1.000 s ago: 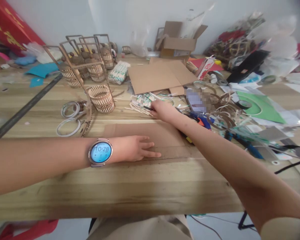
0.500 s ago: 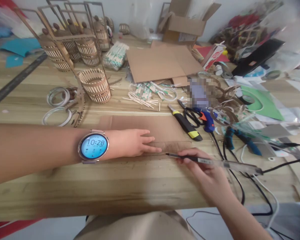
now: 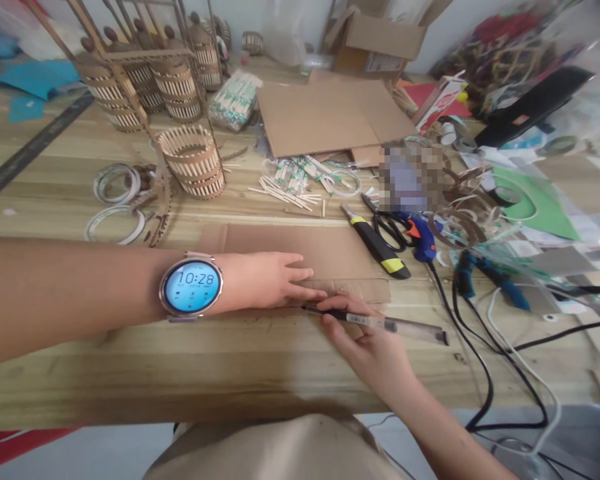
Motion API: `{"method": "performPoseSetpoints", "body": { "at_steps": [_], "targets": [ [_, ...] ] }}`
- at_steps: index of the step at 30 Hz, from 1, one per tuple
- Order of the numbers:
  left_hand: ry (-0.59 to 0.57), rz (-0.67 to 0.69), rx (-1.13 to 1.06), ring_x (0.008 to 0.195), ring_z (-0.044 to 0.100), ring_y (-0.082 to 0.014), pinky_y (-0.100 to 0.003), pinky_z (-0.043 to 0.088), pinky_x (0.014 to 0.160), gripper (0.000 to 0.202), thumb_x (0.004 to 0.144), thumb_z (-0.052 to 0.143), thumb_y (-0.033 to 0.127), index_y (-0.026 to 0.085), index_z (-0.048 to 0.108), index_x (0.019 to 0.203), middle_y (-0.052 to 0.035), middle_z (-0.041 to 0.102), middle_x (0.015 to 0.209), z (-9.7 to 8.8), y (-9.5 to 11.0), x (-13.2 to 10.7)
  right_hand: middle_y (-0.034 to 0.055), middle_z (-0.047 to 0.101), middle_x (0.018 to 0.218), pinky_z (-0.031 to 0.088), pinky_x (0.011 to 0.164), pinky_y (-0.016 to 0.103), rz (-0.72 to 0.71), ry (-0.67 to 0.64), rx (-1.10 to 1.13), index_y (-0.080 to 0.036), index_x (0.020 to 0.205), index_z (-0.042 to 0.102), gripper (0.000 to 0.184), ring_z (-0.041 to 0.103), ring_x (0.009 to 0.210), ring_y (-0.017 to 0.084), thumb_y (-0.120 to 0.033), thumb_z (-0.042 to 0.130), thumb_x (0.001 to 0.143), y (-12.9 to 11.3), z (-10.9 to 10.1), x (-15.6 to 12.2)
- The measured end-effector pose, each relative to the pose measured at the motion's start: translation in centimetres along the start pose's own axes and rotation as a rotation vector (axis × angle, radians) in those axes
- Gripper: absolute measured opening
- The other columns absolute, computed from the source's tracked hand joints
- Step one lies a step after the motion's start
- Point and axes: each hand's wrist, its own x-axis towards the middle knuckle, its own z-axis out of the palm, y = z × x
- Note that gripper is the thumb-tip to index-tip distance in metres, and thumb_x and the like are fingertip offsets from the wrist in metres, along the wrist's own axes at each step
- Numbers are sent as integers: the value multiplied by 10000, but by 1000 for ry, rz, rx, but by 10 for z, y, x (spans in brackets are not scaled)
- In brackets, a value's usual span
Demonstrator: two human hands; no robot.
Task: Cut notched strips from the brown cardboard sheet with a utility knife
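My left hand [image 3: 270, 279] lies flat with fingers spread, pressing on a narrow cardboard strip [image 3: 365, 289] and the larger cardboard sheet [image 3: 325, 248] under it. A watch [image 3: 193, 285] is on the left wrist. Between the fingers of my right hand [image 3: 367, 340] is a black-tipped pen [image 3: 365, 321] with a clear barrel. Its tip is close below the left fingertips, by the near edge of the cardboard. Part of the strip is hidden under the left hand.
Beyond the sheet lie a utility knife [image 3: 377, 247], scissors [image 3: 391, 230], a blue glue gun [image 3: 424, 243] and loose wooden sticks [image 3: 285, 193]. A small slatted basket [image 3: 193, 163] stands at back left. Pliers [image 3: 493, 280] and black cables [image 3: 473, 333] lie on the right.
My right hand has moved left with the pen, bringing its tip nearer to my left hand. The left hand stays on the cardboard. The view has shifted slightly.
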Motion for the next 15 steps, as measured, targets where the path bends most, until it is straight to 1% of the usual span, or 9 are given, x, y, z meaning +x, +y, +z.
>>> {"method": "performPoseSetpoints", "body": {
  "at_steps": [4,6,7,10,12,13,14,15],
  "targets": [
    [107,72,33,1443,438,-242,-396,295,1254,439,727,572,16,371,793,861,156,526,1494,11,-5,1,16,755,843,570,781,338,0,12,-34,-260,871,669,105,717,829,198,-274,564,872,1,-4,-2],
    [166,98,54,1418,471,-253,-404,334,1232,407,722,572,23,357,790,803,154,525,1496,16,-7,2,18,758,838,574,768,341,42,22,-70,-261,871,682,130,718,807,201,-304,560,879,5,-13,-5],
    [173,101,64,1411,477,-255,-408,342,1226,398,721,566,24,351,785,780,158,520,1499,16,-7,2,20,759,831,576,752,341,72,31,-95,-261,868,688,144,718,792,203,-323,559,881,8,-19,-7],
    [97,85,91,1430,450,-256,-419,335,1223,389,723,541,25,338,771,743,183,475,1526,13,-5,2,25,762,826,579,720,346,166,93,-186,-258,858,699,186,723,781,218,-387,566,875,27,-45,-17],
    [44,72,88,1446,430,-257,-423,323,1228,401,717,527,12,334,766,729,196,450,1540,10,-4,2,29,766,838,576,726,360,229,174,-266,-260,863,703,211,729,800,236,-434,583,855,44,-67,-26],
    [35,66,76,1450,425,-257,-425,313,1236,411,708,523,-1,331,765,727,198,443,1544,8,-4,2,28,770,833,572,692,356,279,200,-305,-262,878,706,225,731,775,239,-454,592,848,52,-78,-31],
    [34,64,62,1453,424,-258,-427,300,1245,421,693,524,-16,327,766,728,196,442,1546,8,-4,2,25,773,813,558,618,342,327,187,-330,-267,893,710,229,731,726,240,-467,614,832,58,-88,-35],
    [39,62,45,1454,423,-260,-429,288,1254,430,677,527,-31,322,767,730,191,445,1546,7,-4,2,28,777,811,543,571,339,367,202,-361,-271,903,712,239,731,704,246,-478,628,820,63,-97,-39]
  ]
}}
